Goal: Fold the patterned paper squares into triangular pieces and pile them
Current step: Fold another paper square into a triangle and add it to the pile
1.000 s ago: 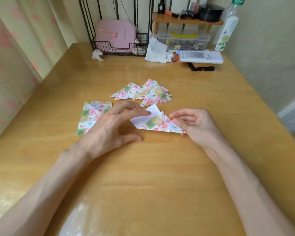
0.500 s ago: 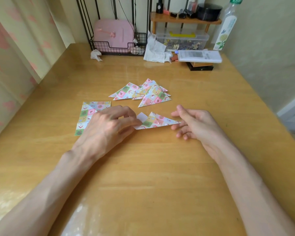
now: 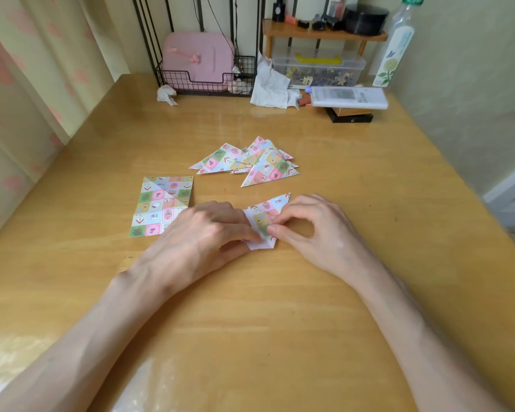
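At the middle of a wooden worktop (image 3: 280, 322), a person's two hands meet over a half-folded paper piece (image 3: 267, 207) lying flat, its white underside showing at the near edge. The left hand (image 3: 202, 233) curls its fingers onto the piece's left side, its grip pinching the paper; the right hand (image 3: 312, 230) has its grip closed on the fold between thumb and forefinger. Beyond them lies a loose pile of folded triangles (image 3: 250, 162). Unfolded patterned squares (image 3: 161, 209) sit just left of the left hand.
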### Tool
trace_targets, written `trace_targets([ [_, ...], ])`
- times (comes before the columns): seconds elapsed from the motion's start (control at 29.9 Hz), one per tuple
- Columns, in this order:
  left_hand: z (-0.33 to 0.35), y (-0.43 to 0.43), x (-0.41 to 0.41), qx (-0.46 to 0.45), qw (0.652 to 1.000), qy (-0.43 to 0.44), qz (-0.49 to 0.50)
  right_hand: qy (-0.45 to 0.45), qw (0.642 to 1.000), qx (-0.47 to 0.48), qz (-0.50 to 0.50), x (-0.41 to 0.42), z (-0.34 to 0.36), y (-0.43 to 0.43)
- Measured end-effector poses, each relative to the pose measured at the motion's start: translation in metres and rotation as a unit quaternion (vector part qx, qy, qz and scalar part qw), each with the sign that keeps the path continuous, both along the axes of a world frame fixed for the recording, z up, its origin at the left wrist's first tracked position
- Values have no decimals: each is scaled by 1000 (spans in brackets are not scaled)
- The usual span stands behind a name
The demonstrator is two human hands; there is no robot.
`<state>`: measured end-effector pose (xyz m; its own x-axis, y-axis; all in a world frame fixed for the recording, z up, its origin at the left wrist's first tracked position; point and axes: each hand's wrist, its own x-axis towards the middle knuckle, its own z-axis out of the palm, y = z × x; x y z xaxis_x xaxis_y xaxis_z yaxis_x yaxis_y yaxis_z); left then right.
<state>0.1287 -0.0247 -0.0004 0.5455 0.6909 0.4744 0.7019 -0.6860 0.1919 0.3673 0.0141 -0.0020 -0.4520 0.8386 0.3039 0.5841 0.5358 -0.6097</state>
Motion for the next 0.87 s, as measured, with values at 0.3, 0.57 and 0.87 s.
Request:
trace_targets([
  [0.3,-4,-2,5,-128,991,-35,-15,-15,1000,0,18,-1,-4,3],
  [0.57,-12,-1,21,-156,975,-123,98,-28,998,-34,33,4,-1,4],
  [0.87,-15,-1,22,-172,965,-140,138,-30,994,-80,62,11,3,4],
])
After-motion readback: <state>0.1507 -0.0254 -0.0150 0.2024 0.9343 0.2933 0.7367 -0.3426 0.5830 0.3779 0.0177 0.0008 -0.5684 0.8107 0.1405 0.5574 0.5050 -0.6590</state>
